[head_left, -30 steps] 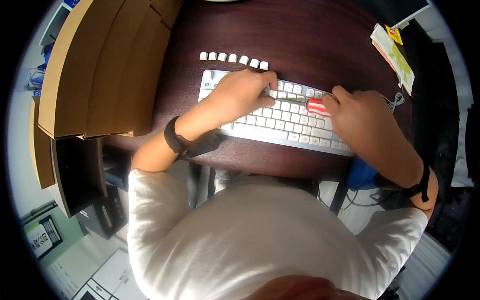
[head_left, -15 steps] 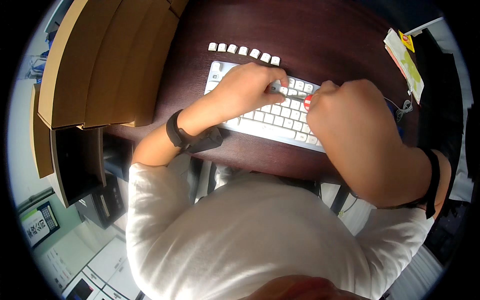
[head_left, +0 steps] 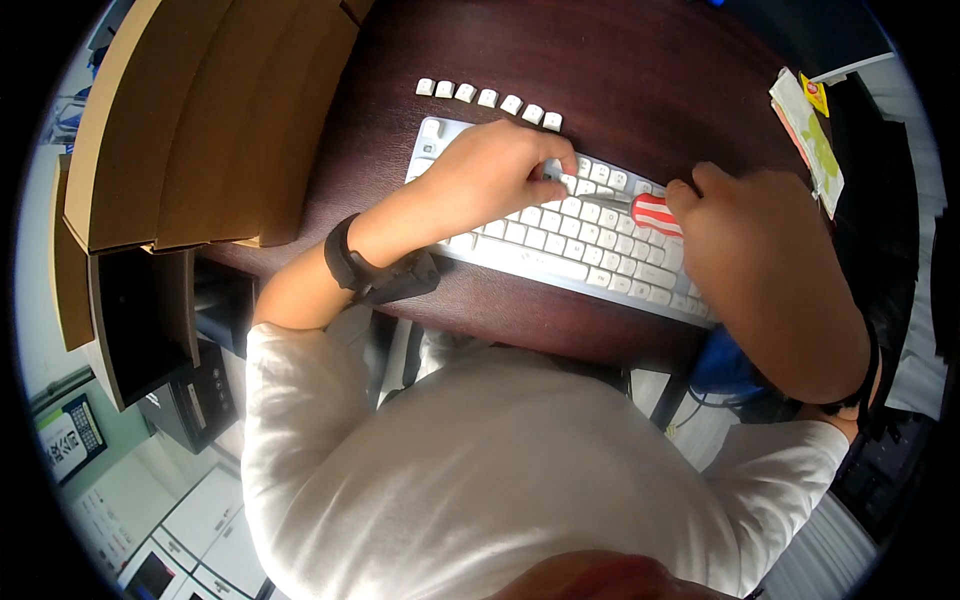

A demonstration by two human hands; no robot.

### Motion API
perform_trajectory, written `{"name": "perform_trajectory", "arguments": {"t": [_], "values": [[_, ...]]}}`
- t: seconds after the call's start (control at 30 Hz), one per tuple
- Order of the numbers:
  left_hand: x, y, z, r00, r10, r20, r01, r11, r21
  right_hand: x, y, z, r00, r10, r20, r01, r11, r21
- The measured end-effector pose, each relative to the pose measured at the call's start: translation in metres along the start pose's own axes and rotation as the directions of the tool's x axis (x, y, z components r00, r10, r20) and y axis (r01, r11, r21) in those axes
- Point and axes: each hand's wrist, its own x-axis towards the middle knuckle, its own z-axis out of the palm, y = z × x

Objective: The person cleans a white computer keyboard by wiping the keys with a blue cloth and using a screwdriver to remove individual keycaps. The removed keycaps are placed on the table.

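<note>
A white keyboard [head_left: 572, 243] lies slightly slanted on the dark brown table under both of my hands. My left hand [head_left: 498, 172] rests over its upper left part, thumb and index finger curved together around a white keycap [head_left: 569, 184] at their tips. My right hand [head_left: 755, 225] grips a screwdriver by its red and white striped handle [head_left: 654, 214]. The metal shaft [head_left: 610, 201] points left across the keys, toward the left fingertips. Beyond the keyboard, several loose white keycaps [head_left: 488, 98] stand in a row. A bare switch [head_left: 428, 148] shows near the keyboard's far left corner.
Tall brown cardboard boxes [head_left: 200, 120] stand along the table's left side. Packets [head_left: 808, 140] lie at the far right edge. A small black object [head_left: 405, 282] sits beneath my left wrist, near the table's front edge. Something blue [head_left: 725, 362] shows below the table at right.
My right hand has moved right with the screwdriver, uncovering more of its handle and the keyboard's right side. My left hand has stayed almost in place.
</note>
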Motion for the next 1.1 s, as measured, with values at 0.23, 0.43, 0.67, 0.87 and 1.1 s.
{"name": "perform_trajectory", "arguments": {"t": [0.23, 0.43, 0.67, 0.87, 1.1], "values": [[-0.001, -0.002, 0.001, 1.000, -0.006, 0.004, 0.006, 1.000, 0.008, 0.001, -0.005, 0.003, 0.999, 0.034, 0.023, -0.034, 0.999, -0.015], [0.002, 0.005, -0.004, 0.997, -0.054, 0.055, 0.052, 0.998, 0.033, 0.002, -0.011, 0.007, 1.000, -0.015, 0.023, 0.015, 1.000, -0.011], [0.000, 0.000, 0.000, 1.000, -0.020, 0.023, 0.019, 1.000, 0.016, 0.008, -0.011, 0.002, 0.989, -0.055, 0.138, 0.060, 0.998, -0.034], [0.001, 0.001, 0.001, 0.999, -0.037, 0.025, 0.037, 0.999, 0.007, -0.025, -0.004, 0.058, 0.995, 0.096, -0.038, -0.085, 0.971, 0.223], [0.000, 0.002, 0.000, 0.998, -0.054, 0.018, 0.054, 0.998, -0.010, -0.039, -0.001, 0.091, 0.979, 0.183, -0.087, -0.126, 0.887, 0.445]]}}
